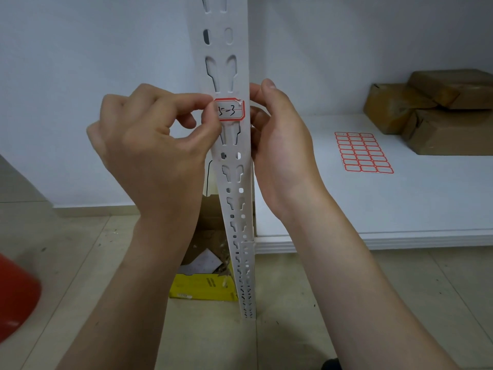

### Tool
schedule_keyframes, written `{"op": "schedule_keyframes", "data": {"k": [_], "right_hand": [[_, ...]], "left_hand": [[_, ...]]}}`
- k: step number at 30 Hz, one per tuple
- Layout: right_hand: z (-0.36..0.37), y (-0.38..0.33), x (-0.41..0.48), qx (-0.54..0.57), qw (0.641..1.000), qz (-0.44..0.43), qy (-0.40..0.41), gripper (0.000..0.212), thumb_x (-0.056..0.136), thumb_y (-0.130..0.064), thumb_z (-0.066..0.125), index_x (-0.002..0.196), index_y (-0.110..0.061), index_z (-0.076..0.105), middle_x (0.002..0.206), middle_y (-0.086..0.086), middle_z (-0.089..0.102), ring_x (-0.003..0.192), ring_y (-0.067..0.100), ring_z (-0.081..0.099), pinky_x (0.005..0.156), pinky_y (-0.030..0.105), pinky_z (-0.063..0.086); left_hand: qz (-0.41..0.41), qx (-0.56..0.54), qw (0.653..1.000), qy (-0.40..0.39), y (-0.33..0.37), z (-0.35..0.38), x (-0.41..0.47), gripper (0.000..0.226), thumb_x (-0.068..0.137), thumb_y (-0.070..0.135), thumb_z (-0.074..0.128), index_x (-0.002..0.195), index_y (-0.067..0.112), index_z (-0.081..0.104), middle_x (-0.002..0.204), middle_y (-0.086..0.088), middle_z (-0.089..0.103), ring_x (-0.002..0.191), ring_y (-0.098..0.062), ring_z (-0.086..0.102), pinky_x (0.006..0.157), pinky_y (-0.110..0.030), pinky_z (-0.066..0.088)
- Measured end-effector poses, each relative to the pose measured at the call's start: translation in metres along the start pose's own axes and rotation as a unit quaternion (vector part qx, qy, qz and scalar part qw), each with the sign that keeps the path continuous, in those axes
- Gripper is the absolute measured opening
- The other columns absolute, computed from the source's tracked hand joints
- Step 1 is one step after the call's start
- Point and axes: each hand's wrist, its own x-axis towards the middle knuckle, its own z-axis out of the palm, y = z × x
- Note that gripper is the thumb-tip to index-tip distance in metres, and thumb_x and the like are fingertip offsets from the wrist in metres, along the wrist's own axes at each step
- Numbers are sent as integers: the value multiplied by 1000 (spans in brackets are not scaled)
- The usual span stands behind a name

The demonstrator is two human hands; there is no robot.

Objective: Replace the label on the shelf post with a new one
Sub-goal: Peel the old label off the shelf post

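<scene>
A white slotted shelf post (234, 182) stands upright in the middle of the view. A red-bordered label (231, 110) with black handwriting is stuck on its front face, and the label's upper right corner is peeled up. My left hand (152, 145) has its fingers curled, and its thumb and forefinger pinch the label's left edge. My right hand (280, 140) grips the post's right edge at the label's height, thumb in front and fingers behind. A sheet of blank red-bordered labels (363, 152) lies flat on the white shelf (400, 209) to the right.
Brown wrapped parcels (437, 110) are stacked at the shelf's back right. On the tiled floor behind the post sits an open cardboard box with a yellow front (205, 287). A red object (16, 295) is at the left edge. White wall behind.
</scene>
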Motion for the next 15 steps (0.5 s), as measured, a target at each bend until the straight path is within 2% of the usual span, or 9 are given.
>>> {"op": "schedule_keyframes", "data": {"k": [3, 6, 9, 11, 12, 13, 14, 15], "right_hand": [[1, 1, 1, 6, 1000, 1, 5, 39, 111, -44, 38, 120, -22, 69, 120, 19, 76, 115, 40, 72, 108, 66, 54], [0, 2, 2, 15, 1000, 1, 4, 40, 111, -45, 39, 122, -21, 69, 121, 20, 75, 114, 41, 72, 107, 66, 55], [0, 1, 3, 30, 1000, 6, 2, 40, 107, -46, 43, 118, -19, 71, 114, 19, 76, 109, 40, 73, 108, 65, 54], [-1, 0, 4, 37, 999, 9, 5, 42, 105, -47, 46, 117, -17, 73, 112, 20, 77, 110, 42, 74, 107, 61, 57], [-1, -1, 4, 37, 999, 10, 5, 41, 108, -45, 44, 117, -17, 73, 108, 18, 77, 105, 39, 75, 104, 56, 59], [-2, -1, 4, 37, 999, 10, 4, 40, 111, -43, 42, 115, -18, 73, 104, 15, 77, 98, 33, 75, 98, 52, 59], [-3, -1, 4, 37, 999, 9, 2, 40, 113, -43, 40, 113, -20, 73, 101, 11, 77, 94, 27, 74, 94, 49, 59], [-3, -1, 3, 36, 999, 9, 1, 40, 114, -43, 39, 111, -22, 73, 99, 10, 77, 93, 24, 73, 92, 47, 58]], "left_hand": [[-13, 1, 1000, 9, 3, 3, -2, 24, 99, 45, 68, 89, 27, 80, 81, 2, 71, 85, -30, 59, 76, -43, 38], [-21, 4, 1000, 14, 2, 8, -2, 20, 98, 37, 68, 86, 23, 77, 80, 1, 68, 83, -30, 57, 75, -45, 39], [58, -23, 998, -19, 0, 10, -5, 13, 94, 23, 71, 83, 16, 76, 76, 2, 64, 80, -32, 57, 74, -48, 41], [78, -80, 993, -44, 1, 9, -9, 9, 90, 13, 71, 81, 14, 71, 78, 6, 59, 78, -28, 57, 75, -44, 43], [34, -131, 990, -43, 3, 8, -9, 8, 89, 12, 69, 83, 16, 67, 81, 5, 58, 80, -23, 56, 76, -41, 45], [-51, -199, 978, -39, 6, 7, -7, 7, 90, 14, 66, 87, 18, 62, 86, 4, 58, 83, -19, 56, 78, -42, 48], [-160, -282, 945, -46, 11, 4, -2, 4, 91, 19, 62, 93, 19, 59, 92, 2, 60, 88, -17, 58, 82, -43, 52], [-272, -362, 889, -68, 17, 1, 4, 12, 91, 25, 60, 101, 19, 59, 100, -1, 64, 94, -18, 63, 87, -42, 55]]}}
